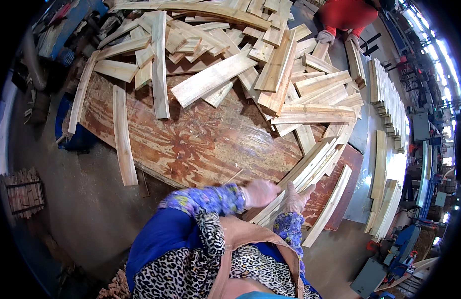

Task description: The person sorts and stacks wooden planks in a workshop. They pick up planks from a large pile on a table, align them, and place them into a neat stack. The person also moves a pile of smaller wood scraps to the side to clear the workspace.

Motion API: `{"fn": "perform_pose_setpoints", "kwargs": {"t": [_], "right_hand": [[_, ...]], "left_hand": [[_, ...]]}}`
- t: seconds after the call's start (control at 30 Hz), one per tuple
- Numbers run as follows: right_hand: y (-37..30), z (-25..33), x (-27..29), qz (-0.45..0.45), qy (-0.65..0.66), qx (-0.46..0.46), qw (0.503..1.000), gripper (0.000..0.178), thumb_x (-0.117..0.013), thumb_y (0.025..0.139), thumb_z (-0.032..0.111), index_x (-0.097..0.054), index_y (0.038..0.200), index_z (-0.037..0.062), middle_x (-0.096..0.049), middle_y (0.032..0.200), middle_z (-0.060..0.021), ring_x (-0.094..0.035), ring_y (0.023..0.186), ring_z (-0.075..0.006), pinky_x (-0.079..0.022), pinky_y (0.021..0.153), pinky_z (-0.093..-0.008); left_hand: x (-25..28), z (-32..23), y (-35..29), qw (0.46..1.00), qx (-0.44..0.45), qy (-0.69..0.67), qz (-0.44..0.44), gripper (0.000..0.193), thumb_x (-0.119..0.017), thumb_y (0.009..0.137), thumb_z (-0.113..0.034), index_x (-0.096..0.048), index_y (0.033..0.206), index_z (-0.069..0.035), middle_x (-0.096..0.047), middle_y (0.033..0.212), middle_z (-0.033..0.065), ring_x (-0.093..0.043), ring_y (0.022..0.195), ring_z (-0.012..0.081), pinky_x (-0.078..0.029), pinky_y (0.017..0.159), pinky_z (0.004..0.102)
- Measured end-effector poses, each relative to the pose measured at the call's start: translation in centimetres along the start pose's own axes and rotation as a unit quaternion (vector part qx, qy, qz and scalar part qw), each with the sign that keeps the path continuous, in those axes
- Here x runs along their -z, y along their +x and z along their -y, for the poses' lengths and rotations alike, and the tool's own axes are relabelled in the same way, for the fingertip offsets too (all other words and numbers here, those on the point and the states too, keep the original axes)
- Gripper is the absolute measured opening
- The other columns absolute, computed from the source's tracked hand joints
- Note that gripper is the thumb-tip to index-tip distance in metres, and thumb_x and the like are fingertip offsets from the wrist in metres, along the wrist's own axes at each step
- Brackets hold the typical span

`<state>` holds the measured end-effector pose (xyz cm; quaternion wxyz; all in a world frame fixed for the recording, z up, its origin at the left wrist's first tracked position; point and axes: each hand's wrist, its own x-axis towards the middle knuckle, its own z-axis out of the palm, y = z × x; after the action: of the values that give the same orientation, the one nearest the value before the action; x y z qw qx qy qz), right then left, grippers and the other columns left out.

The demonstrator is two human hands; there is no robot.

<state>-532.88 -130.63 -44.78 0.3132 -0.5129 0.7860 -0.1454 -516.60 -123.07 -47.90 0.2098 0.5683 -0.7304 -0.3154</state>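
In the head view, I'm seeing bare room in the middle of the big table (200, 142), while one board (122, 134) is poking over its left edge. A dark rack (25, 185) is holding wood sticks (26, 199). The stack of long boards (305, 172) is lying near the right corner. The left hand (262, 193) is touching it, too blurry to tell its fingers; the right hand (298, 199) is leaning there, thumb and fingers standing apart.

Left grip (261, 193) blurry, its exact hold unclear
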Motion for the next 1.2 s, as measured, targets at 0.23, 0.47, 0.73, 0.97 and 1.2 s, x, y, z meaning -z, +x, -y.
{"fn": "perform_pose_setpoints", "kwargs": {"t": [0.23,0.47,0.73,0.97,1.2], "right_hand": [[0.4,-1.2,0.2,-0.038,0.066,0.053,0.996,0.119,-0.092,0.08,0.021,-0.017,0.171,0.0023,-0.037,0.164,-0.0284,-0.044,0.149,-0.0381,-0.037,0.123,-0.0426],[0.5,-2.3,0.4,-0.101,-0.081,0.172,0.977,0.119,-0.094,0.075,0.039,-0.028,0.167,0.0019,-0.04,0.164,-0.0251,-0.041,0.152,-0.0395,-0.035,0.127,-0.044],[-8.2,6.8,-3.1,0.372,0.279,0.086,0.881,0.081,-0.078,0.098,0.024,-0.037,0.165,0.0068,-0.049,0.16,-0.023,-0.063,0.129,-0.0324,-0.05,0.114,-0.041],[-7.5,2.4,4.2,0.212,0.43,0.015,0.878,0.059,-0.079,0.097,0.016,-0.055,0.148,-0.0035,-0.069,0.133,-0.015,-0.07,0.114,-0.0219,-0.06,0.095,-0.0321],[3.4,-13.9,9.1,-0.032,0.354,0.084,0.931,0.048,-0.065,0.101,0.001,-0.059,0.148,0.0026,-0.071,0.13,-0.0115,-0.07,0.108,-0.0206,-0.058,0.094,-0.0327]], "left_hand": [[29.9,12.4,1.9,0.82,0.376,0.422,-0.085,0.087,-0.072,0.087,-0.044,-0.039,0.165,-0.022,-0.046,0.156,0.0192,-0.039,0.15,0.0382,-0.025,0.125,0.0585],[30.2,8.2,-7.5,0.849,0.514,0.124,-0.007,0.086,-0.067,0.091,-0.011,-0.027,0.168,-0.009,-0.068,0.124,0.0237,-0.074,0.108,0.0362,-0.063,0.093,0.0454],[11.1,-2.7,-18.5,0.681,0.221,-0.697,-0.047,0.065,-0.07,0.086,-0.017,-0.057,0.146,0.004,-0.074,0.126,0.015,-0.072,0.11,0.0249,-0.055,0.104,0.0381],[6.1,5.8,-13.4,0.879,0.285,-0.268,-0.272,0.077,-0.075,0.099,-0.045,-0.051,0.154,0.004,-0.055,0.157,0.0258,-0.05,0.148,0.035,-0.036,0.125,0.0399],[18.8,18.1,-14.4,0.689,0.635,0.072,-0.343,0.11,-0.076,0.088,-0.062,-0.021,0.172,-0.017,-0.019,0.177,0.021,-0.016,0.163,0.0417,-0.021,0.13,0.0552]]}}
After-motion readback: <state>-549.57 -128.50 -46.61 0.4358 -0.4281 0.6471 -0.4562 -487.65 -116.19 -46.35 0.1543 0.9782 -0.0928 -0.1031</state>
